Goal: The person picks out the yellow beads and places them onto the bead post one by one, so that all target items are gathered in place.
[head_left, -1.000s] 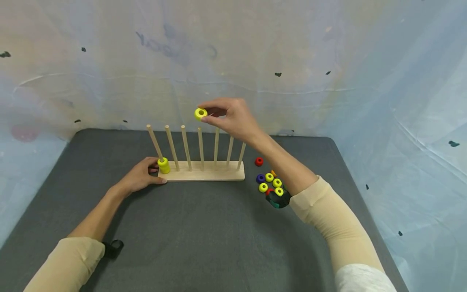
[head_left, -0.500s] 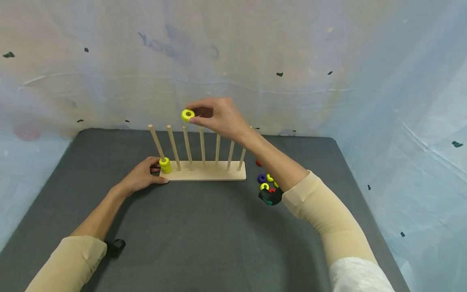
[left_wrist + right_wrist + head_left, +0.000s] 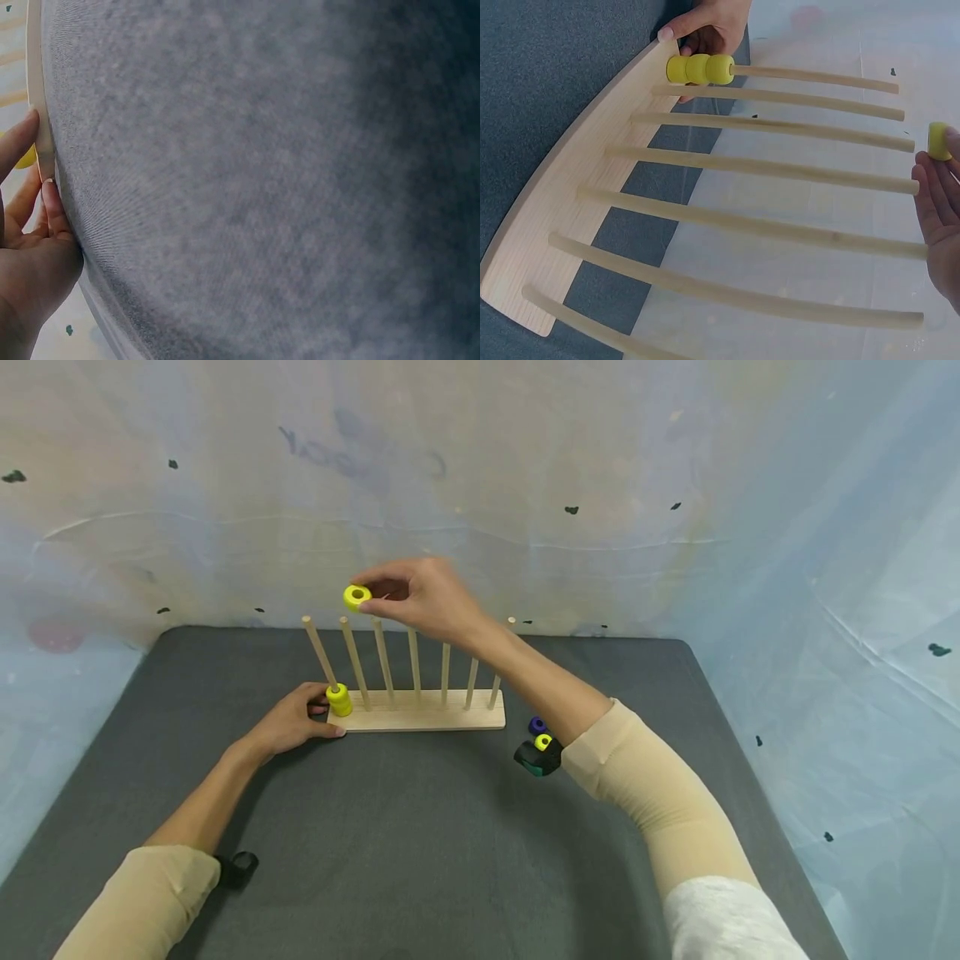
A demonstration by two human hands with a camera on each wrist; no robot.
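Note:
A wooden peg rack (image 3: 427, 720) with several upright pegs stands on the grey mat. My right hand (image 3: 381, 597) pinches a yellow ring (image 3: 357, 597) in the air, just above the tops of the second and third pegs from the left. The right wrist view shows that ring (image 3: 939, 141) at my fingertips (image 3: 930, 184), beyond the peg tips. Three yellow rings (image 3: 338, 699) (image 3: 700, 69) sit at the bottom of the leftmost peg. My left hand (image 3: 303, 720) (image 3: 705, 26) holds the rack's left end, thumb along the front edge (image 3: 37, 90).
A blue ring (image 3: 536, 725) and a yellow ring (image 3: 543, 742) lie on the mat right of the rack, with others hidden behind my right forearm. The grey mat (image 3: 420, 843) stretches toward me. A pale plastic sheet (image 3: 600, 485) closes in the back and sides.
My right hand has carried the yellow ring leftward above the peg tops, from over the fourth peg to near the second. The left hand and rack have stayed still.

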